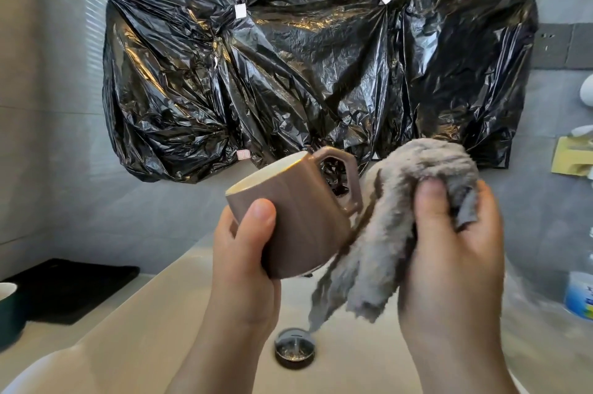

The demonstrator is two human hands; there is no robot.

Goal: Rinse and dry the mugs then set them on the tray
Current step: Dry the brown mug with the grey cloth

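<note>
L hand (244,243) grips brown mug (298,217) over sink (179,291), mouth tilted up-left, handle toward R hand (449,239), which is bunched round grey cloth (401,207) just beside it (cloth touches the mug wall). Black tray (80,284) lies far left.

Brown mug (301,220) with cream inside, grey cloth (394,220), black tray (73,287), dark green mug (9,313), glossy black plastic sheeting (305,56)

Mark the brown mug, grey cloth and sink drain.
brown mug (308,228): head view, side wall.
grey cloth (417,164): head view, bunched top fold.
sink drain (295,349): head view, metal stopper.
</note>
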